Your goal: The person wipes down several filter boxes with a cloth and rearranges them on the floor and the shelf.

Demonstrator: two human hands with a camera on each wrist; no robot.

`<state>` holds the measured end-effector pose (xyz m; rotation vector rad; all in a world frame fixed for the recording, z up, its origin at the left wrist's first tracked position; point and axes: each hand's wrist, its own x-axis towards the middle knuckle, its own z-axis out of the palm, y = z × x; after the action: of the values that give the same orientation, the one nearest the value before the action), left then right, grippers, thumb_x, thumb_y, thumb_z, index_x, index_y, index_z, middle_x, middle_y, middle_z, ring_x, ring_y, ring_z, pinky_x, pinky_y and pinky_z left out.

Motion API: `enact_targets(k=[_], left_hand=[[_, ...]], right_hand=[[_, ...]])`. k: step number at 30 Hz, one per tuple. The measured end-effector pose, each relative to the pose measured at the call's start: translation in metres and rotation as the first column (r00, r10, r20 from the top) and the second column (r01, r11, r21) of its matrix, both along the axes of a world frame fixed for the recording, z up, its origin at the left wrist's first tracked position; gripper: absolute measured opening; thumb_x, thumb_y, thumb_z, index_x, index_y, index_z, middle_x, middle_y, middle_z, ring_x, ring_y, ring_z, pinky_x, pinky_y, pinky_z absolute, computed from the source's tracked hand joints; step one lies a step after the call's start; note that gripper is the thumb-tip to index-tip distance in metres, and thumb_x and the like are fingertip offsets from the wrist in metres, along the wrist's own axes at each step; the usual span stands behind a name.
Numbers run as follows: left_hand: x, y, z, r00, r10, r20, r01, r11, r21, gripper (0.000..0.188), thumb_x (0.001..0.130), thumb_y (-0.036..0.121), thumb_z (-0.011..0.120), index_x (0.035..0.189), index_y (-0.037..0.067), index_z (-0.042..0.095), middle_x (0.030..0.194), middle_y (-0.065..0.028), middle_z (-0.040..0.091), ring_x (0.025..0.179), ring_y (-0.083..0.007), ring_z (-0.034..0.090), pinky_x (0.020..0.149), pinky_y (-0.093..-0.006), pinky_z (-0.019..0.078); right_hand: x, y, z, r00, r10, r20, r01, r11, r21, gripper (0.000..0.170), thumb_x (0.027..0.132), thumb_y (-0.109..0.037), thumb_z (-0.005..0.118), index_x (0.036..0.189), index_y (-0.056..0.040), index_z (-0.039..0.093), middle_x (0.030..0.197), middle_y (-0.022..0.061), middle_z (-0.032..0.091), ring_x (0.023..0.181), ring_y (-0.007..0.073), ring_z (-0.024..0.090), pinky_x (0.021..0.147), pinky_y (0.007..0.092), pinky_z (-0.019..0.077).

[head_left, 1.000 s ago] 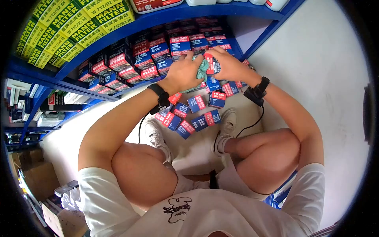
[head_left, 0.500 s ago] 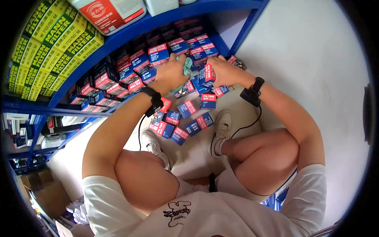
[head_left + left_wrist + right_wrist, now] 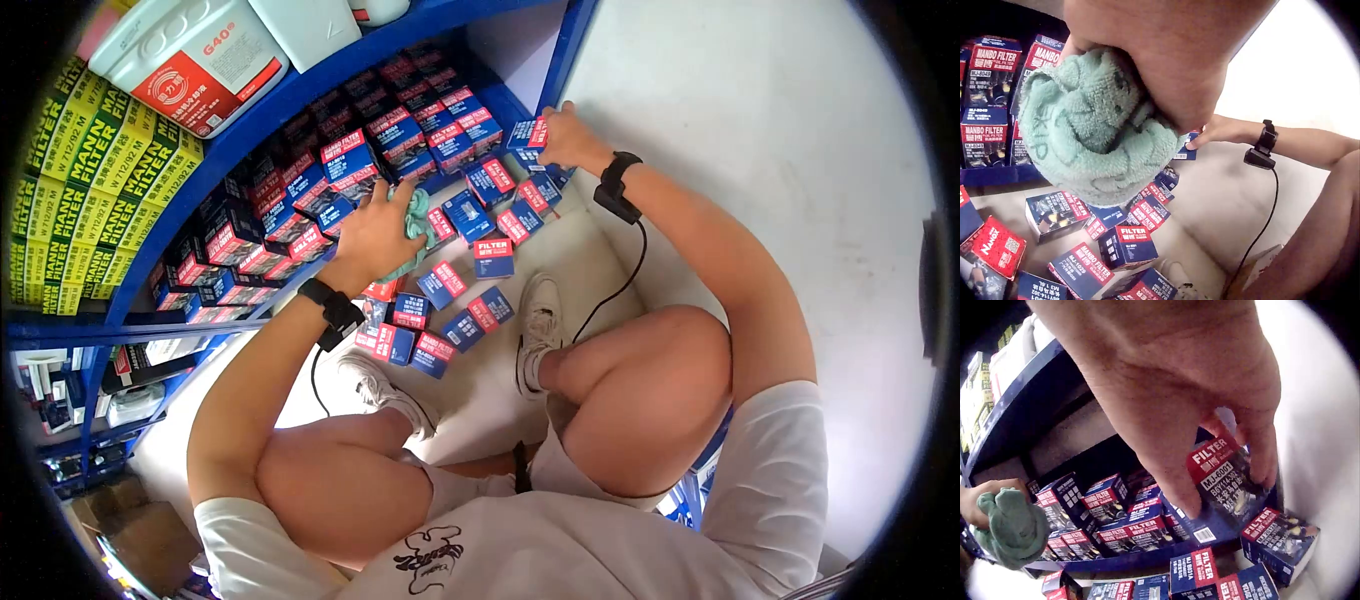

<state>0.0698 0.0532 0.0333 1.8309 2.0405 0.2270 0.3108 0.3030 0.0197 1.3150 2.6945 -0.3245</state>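
Beside blue shelf upright (image 3: 568, 55): right grip (image 3: 577, 140) pinches filter box (image 3: 1219, 478) across opposite sides, probably best hold; card looks stiff, slightly slick, modest weight. Left grip (image 3: 373, 236) clutches soft, bunched green cloth (image 3: 1072, 119).

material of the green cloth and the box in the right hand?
Green cloth: matte terry fabric, by its looped pile; cotton or microfiber, can't tell. MJ-6001 filter box: likely smooth printed cardboard, judging by flat printed faces, crisp edges.

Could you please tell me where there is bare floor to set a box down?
Bare floor shows between the left shoe and right shoe, and between the right shoe and wall. Loose boxes crowd the strip between shoes and lower shelf.
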Motion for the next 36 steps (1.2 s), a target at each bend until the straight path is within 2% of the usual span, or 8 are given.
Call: enact_targets(k=[2, 12, 21, 24, 28, 31, 34, 36], left_hand=[[-0.004, -0.001, -0.007, 1.0, 0.006, 0.028, -0.007, 1.0, 0.004, 0.068, 0.077, 0.032, 0.075, 0.133, 0.008, 0.046, 0.125, -0.0255, 0.054, 0.11, -0.0469, 0.061, 0.086, -0.0507, 0.0562], [-0.009, -0.003, -0.024, 0.997, 0.028, 0.065, -0.025, 0.999, -0.045, 0.07, 0.075, 0.033, 0.075, 0.134, 0.008, 0.047, 0.128, -0.0279, 0.054, 0.106, -0.0486, 0.062, 0.086, -0.0513, 0.0555], [-0.014, -0.001, -0.038, 0.997, 0.057, 0.057, -0.048, 0.988, -0.146, 0.07, 0.076, 0.034, 0.074, 0.134, 0.008, 0.047, 0.125, -0.027, 0.056, 0.107, -0.0489, 0.061, 0.089, -0.0515, 0.0541], [-0.015, -0.002, -0.041, 0.997, 0.057, 0.042, -0.053, 0.994, -0.09, 0.069, 0.076, 0.034, 0.074, 0.133, 0.008, 0.047, 0.123, -0.0265, 0.056, 0.106, -0.048, 0.062, 0.088, -0.0518, 0.0544], [-0.014, -0.002, -0.04, 0.999, 0.029, 0.033, -0.025, 0.992, -0.126, 0.067, 0.076, 0.034, 0.075, 0.132, 0.008, 0.047, 0.126, -0.0254, 0.055, 0.104, -0.0483, 0.063, 0.088, -0.0513, 0.0547], [-0.012, -0.004, -0.04, 0.999, 0.035, 0.034, -0.029, 0.988, -0.149, 0.067, 0.077, 0.034, 0.074, 0.132, 0.008, 0.047, 0.128, -0.0255, 0.053, 0.105, -0.048, 0.063, 0.088, -0.051, 0.0545], [-0.013, -0.006, -0.042, 0.998, 0.026, 0.059, -0.018, 0.991, -0.133, 0.067, 0.077, 0.034, 0.074, 0.133, 0.009, 0.047, 0.128, -0.0259, 0.053, 0.106, -0.0464, 0.063, 0.087, -0.0515, 0.0548], [-0.014, -0.007, -0.045, 0.998, 0.029, 0.059, -0.021, 0.992, -0.128, 0.067, 0.077, 0.034, 0.074, 0.133, 0.009, 0.046, 0.128, -0.026, 0.053, 0.106, -0.0457, 0.063, 0.086, -0.0515, 0.0549]], right_hand=[[0.001, 0.011, -0.007, 0.999, -0.034, -0.002, 0.034, 0.999, 0.005, 0.062, 0.06, -0.023, 0.085, 0.109, 0.0062, 0.06, 0.109, 0.03, 0.063, 0.098, 0.043, 0.066, 0.086, 0.0466, 0.0559], [0.003, 0.027, -0.053, 0.968, -0.25, -0.014, 0.25, 0.964, 0.095, 0.066, 0.067, -0.038, 0.084, 0.111, 0.0048, 0.06, 0.11, 0.0208, 0.069, 0.101, 0.0361, 0.069, 0.086, 0.0447, 0.0566], [-0.014, 0.041, -0.077, 0.926, -0.375, -0.048, 0.374, 0.927, -0.018, 0.068, 0.071, -0.035, 0.082, 0.117, 0.0048, 0.051, 0.111, 0.0239, 0.069, 0.1, 0.0392, 0.069, 0.088, 0.0466, 0.0564], [-0.011, 0.038, -0.075, 0.912, -0.397, -0.108, 0.389, 0.917, -0.084, 0.067, 0.073, -0.035, 0.082, 0.116, 0.0055, 0.05, 0.11, 0.0259, 0.068, 0.103, 0.0409, 0.068, 0.089, 0.0472, 0.0559], [-0.011, 0.037, -0.081, 0.896, -0.43, -0.108, 0.43, 0.902, -0.02, 0.066, 0.075, -0.035, 0.081, 0.115, 0.0063, 0.05, 0.11, 0.0279, 0.068, 0.104, 0.0411, 0.067, 0.09, 0.0469, 0.0555], [-0.011, 0.038, -0.088, 0.901, -0.408, -0.147, 0.41, 0.912, -0.022, 0.061, 0.079, -0.029, 0.076, 0.118, 0.0087, 0.049, 0.109, 0.0303, 0.067, 0.104, 0.0406, 0.068, 0.09, 0.0469, 0.0553], [-0.011, 0.038, -0.098, 0.905, -0.418, -0.076, 0.418, 0.908, -0.015, 0.048, 0.082, -0.019, 0.069, 0.119, 0.0075, 0.054, 0.109, 0.0277, 0.069, 0.104, 0.0398, 0.068, 0.091, 0.0479, 0.055], [-0.009, 0.04, -0.099, 0.957, -0.29, 0.015, 0.29, 0.957, -0.031, 0.034, 0.077, -0.014, 0.072, 0.106, 0.0023, 0.063, 0.112, 0.0226, 0.068, 0.103, 0.0399, 0.066, 0.089, 0.0476, 0.0541]])
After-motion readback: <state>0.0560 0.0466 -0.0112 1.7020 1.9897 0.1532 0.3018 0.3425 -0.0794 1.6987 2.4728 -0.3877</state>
